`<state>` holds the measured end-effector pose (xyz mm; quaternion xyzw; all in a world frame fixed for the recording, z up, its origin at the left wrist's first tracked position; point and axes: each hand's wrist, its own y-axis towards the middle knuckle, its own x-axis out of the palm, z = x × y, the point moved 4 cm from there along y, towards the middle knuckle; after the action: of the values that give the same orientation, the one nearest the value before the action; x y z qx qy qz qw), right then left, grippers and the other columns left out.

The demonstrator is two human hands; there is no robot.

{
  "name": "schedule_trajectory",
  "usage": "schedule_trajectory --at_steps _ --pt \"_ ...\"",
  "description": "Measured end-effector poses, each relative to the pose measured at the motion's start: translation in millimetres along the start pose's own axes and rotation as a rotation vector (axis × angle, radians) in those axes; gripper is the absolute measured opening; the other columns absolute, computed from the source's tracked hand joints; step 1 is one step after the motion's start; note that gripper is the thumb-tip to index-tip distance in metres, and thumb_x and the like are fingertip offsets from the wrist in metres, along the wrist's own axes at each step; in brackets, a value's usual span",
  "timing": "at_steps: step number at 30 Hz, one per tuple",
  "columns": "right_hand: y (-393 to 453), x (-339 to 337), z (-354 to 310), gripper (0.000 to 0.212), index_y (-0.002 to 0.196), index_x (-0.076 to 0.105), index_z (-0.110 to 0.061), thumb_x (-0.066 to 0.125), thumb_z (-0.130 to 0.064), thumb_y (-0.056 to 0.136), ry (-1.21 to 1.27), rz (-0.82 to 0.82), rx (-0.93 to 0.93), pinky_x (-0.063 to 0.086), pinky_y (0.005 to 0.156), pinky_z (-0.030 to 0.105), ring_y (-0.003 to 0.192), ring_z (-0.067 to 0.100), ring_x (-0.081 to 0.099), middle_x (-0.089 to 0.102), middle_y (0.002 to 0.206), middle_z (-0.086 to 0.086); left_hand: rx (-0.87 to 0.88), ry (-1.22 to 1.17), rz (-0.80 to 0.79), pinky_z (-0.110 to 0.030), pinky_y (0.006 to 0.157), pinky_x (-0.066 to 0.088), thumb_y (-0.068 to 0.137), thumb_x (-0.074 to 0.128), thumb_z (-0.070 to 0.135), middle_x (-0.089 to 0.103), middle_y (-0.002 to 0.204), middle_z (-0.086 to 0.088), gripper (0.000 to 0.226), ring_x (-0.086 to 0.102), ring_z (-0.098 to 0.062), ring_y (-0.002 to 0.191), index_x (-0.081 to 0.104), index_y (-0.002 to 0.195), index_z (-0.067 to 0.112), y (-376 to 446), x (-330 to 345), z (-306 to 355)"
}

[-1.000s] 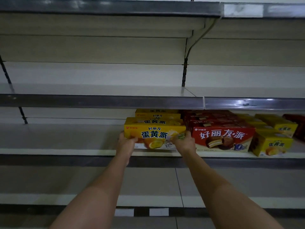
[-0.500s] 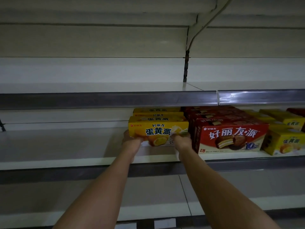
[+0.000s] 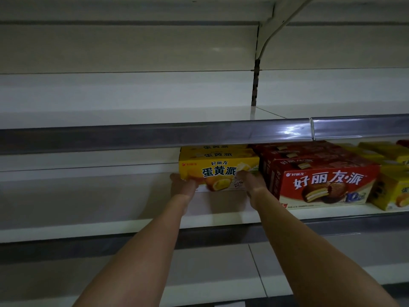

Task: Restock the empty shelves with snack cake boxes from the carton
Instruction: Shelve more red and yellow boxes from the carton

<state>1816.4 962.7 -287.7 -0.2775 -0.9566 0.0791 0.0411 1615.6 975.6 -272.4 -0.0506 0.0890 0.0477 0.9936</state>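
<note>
Head view: both arms reach forward to the middle shelf. The yellow box stands on this shelf, front face toward the camera, set back from the shelf's front edge. More yellow boxes are lined up directly behind it, their tops visible under the rail of the upper shelf.

Left hand: placed at the box's lower left corner. The fingers lie against the corner and the left side; how far they wrap round it cannot be told, as the back of the hand hides them.

Right hand: placed at the box's lower right front, between the yellow box and the red box. The fingertips rest on the front face near the right edge; whether they curl round the edge cannot be told.

The red box stands just to the right of the yellow box, nearer the shelf edge, with further red boxes in a row behind it. Right of these, small yellow boxes stand in rows at the frame edge.

The upper shelf and the lower shelf show bare white boards. A bracket and a slotted upright divide the back panel.
</note>
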Motion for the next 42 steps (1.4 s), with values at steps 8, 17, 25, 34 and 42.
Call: schedule_trajectory --at_steps 8,17,25,34,42 --pt "-35.4 -8.6 -8.2 0.047 0.136 0.045 -0.012 0.06 -0.02 0.091 -0.119 -0.066 -0.085 0.035 0.095 0.032 0.122 0.027 0.047 0.051 0.132 0.009 -0.005 0.097 0.032 -0.034 0.089 0.04 0.092 0.056 0.011 0.041 0.144 -0.015 0.062 0.045 -0.034 0.125 0.023 0.146 0.015 -13.4 -5.0 -6.6" --pt "-83.5 -45.1 -19.5 0.033 0.128 0.051 -0.004 0.049 -0.012 0.096 -0.444 -0.164 -0.053 0.042 0.087 0.026 0.11 0.03 0.055 0.056 0.127 0.014 -0.02 0.232 0.079 -0.039 0.098 0.042 0.098 0.047 0.013 0.046 0.137 -0.018 0.039 0.049 -0.035 0.12 0.037 0.134 0.005 -75.5 -12.2 6.3" --pt "-143.6 -98.5 -17.5 0.065 0.147 0.029 -0.006 0.059 -0.026 0.093 -0.422 -0.135 -0.04 0.036 0.108 0.037 0.134 0.031 0.038 0.035 0.15 0.012 0.12 0.392 0.028 -0.035 0.099 0.04 0.098 0.047 0.021 0.05 0.137 -0.011 0.039 0.049 -0.029 0.122 0.046 0.135 0.008 -140.6 1.7 15.5" --pt "-243.6 -186.6 44.3 0.069 0.151 0.021 -0.01 0.056 -0.029 0.095 -0.389 0.056 0.126 0.031 0.11 0.039 0.14 0.031 0.03 0.025 0.155 0.012 0.094 0.49 -0.244 -0.027 0.076 0.04 0.097 0.046 0.022 0.06 0.118 -0.01 0.026 0.054 -0.025 0.094 0.056 0.117 0.009 -222.5 26.3 -46.1" --pt "-361.1 -295.7 114.3 0.072 0.151 0.017 -0.009 0.057 -0.027 0.094 -0.354 0.296 0.294 0.031 0.112 0.04 0.14 0.031 0.029 0.025 0.155 0.013 0.098 0.598 -0.582 -0.025 0.074 0.036 0.1 0.041 0.024 0.059 0.119 -0.01 0.027 0.052 -0.024 0.092 0.054 0.119 0.01 -329.0 90.1 -106.3"
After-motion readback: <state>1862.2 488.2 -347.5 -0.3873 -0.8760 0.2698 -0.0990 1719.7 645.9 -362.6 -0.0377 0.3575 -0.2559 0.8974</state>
